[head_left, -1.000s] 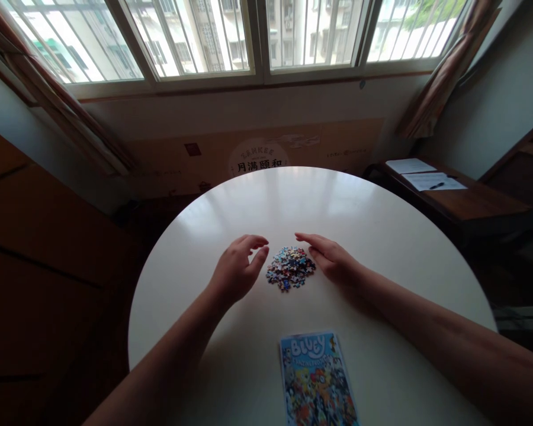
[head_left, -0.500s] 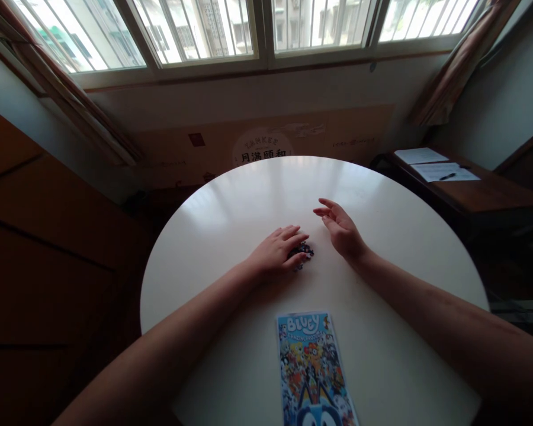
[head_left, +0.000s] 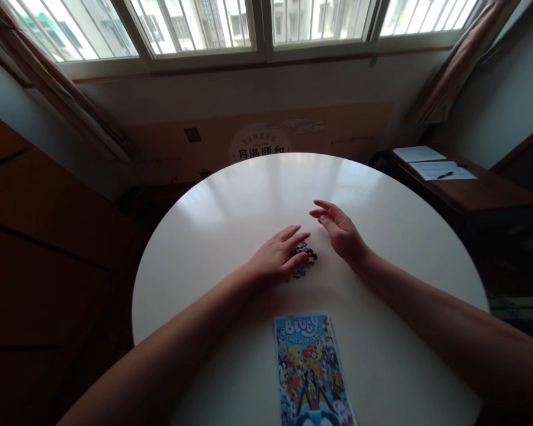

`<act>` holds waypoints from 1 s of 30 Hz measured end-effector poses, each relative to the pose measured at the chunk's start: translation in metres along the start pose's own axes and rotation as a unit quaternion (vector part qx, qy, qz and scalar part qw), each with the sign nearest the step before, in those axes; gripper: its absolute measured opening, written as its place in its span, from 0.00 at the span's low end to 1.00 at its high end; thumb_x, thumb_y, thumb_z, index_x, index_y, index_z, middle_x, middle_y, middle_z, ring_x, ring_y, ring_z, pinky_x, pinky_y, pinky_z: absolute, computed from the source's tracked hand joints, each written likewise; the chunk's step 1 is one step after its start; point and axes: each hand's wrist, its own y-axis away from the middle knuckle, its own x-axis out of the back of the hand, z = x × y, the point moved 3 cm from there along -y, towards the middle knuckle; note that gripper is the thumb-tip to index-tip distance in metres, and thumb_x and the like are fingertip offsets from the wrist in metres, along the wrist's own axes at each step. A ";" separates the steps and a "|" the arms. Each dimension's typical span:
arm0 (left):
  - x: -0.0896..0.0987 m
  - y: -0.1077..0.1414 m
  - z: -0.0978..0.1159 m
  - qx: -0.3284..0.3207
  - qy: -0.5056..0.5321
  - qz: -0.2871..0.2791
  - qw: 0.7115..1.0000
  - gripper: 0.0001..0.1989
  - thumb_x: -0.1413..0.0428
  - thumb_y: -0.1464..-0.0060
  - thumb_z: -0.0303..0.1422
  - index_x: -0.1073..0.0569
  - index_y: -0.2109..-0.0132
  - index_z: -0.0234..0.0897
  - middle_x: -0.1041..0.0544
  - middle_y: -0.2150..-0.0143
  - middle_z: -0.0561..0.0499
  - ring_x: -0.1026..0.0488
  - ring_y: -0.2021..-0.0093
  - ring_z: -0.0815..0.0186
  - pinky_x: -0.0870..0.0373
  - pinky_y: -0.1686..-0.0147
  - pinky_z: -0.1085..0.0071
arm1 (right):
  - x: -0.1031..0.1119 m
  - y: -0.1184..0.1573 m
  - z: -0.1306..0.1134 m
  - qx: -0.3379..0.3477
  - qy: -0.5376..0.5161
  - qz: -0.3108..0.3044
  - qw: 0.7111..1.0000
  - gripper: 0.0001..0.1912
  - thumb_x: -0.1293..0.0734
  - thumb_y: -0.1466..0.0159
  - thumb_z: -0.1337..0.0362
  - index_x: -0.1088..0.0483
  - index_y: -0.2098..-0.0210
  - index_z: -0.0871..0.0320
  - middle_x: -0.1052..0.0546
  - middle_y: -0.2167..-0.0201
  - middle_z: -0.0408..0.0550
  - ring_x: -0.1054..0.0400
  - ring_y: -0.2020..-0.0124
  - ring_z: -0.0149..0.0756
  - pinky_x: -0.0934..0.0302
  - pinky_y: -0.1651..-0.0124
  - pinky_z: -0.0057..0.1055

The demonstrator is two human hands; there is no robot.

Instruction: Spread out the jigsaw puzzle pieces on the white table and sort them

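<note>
Our left hand (head_left: 275, 253) reaches in from the left with its fingers fanned wide and palm down, covering the left part of a small heap of multicoloured jigsaw pieces (head_left: 310, 255); we cannot tell whether the palm presses on them. The heap sits around the middle of a round, glossy white bench (head_left: 391, 260), and its right edge and some near pieces show past our fingers and thumb. Our right hand (head_left: 341, 232) stands apart from the heap, farther out and to its right, turned on its side with the fingers loosely extended toward the left; we see nothing in its grasp. Nearer to us, between our forearms, lies a rectangular, mostly blue printed sheet (head_left: 311, 367) crowded with cartoon figures, with "BLUEY" in white letters along its far end, and its near end runs out of view. To the right, beyond the bench, a dark brown wooden stand (head_left: 493, 192) carries white printed papers (head_left: 420, 154) and a slim black pen (head_left: 445, 175). Ahead of us, a tan panel (head_left: 155, 139) with dark lettering runs along the wall below a wide barred window (head_left: 261, 35), and pinkish-brown fabric curtains (head_left: 464, 62) hang at both ends.
</note>
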 end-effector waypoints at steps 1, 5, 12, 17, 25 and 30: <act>0.005 0.002 -0.004 0.013 0.032 0.019 0.999 0.26 0.58 0.32 0.46 0.40 0.32 0.40 0.44 0.29 0.42 0.47 0.29 0.56 0.48 0.32 0.52 | 0.001 0.000 -0.002 0.002 0.003 -0.001 1.000 0.21 0.41 0.32 0.59 0.36 0.41 0.57 0.26 0.50 0.52 0.31 0.46 0.37 0.39 0.36 0.45; 0.029 0.012 -0.025 0.048 0.087 0.105 0.990 0.23 0.57 0.32 0.45 0.34 0.38 0.40 0.35 0.34 0.43 0.40 0.33 0.56 0.43 0.34 0.52 | 0.008 0.002 -0.015 0.026 0.057 -0.031 0.998 0.18 0.40 0.31 0.59 0.31 0.45 0.59 0.25 0.51 0.53 0.29 0.49 0.37 0.33 0.41 0.41; 0.045 0.020 -0.037 0.084 0.013 0.070 0.994 0.18 0.45 0.39 0.38 0.29 0.43 0.40 0.32 0.37 0.44 0.36 0.37 0.55 0.37 0.38 0.52 | 0.008 0.014 -0.045 0.164 0.236 -0.222 0.932 0.12 0.36 0.33 0.63 0.24 0.53 0.56 0.23 0.58 0.49 0.28 0.57 0.32 0.32 0.52 0.32; 0.039 0.022 -0.029 0.067 -0.014 0.019 0.997 0.21 0.43 0.39 0.40 0.31 0.40 0.42 0.35 0.34 0.43 0.40 0.34 0.53 0.39 0.37 0.50 | 0.002 0.025 -0.056 0.198 0.226 -0.328 0.896 0.10 0.34 0.34 0.63 0.22 0.57 0.56 0.24 0.65 0.47 0.31 0.66 0.26 0.35 0.62 0.24; 0.042 0.023 -0.027 0.082 -0.034 0.021 0.996 0.19 0.43 0.40 0.37 0.29 0.43 0.40 0.33 0.36 0.42 0.39 0.35 0.53 0.38 0.37 0.51 | 0.002 0.030 -0.055 0.202 0.248 -0.385 0.866 0.09 0.32 0.37 0.66 0.21 0.59 0.52 0.23 0.65 0.44 0.30 0.67 0.24 0.37 0.63 0.23; 0.043 0.023 -0.027 0.077 -0.034 0.036 0.996 0.14 0.41 0.41 0.36 0.26 0.48 0.40 0.32 0.37 0.43 0.38 0.36 0.53 0.38 0.38 0.52 | 0.001 0.031 -0.053 0.200 0.247 -0.387 0.865 0.09 0.32 0.36 0.64 0.21 0.58 0.52 0.23 0.64 0.43 0.30 0.66 0.24 0.37 0.62 0.22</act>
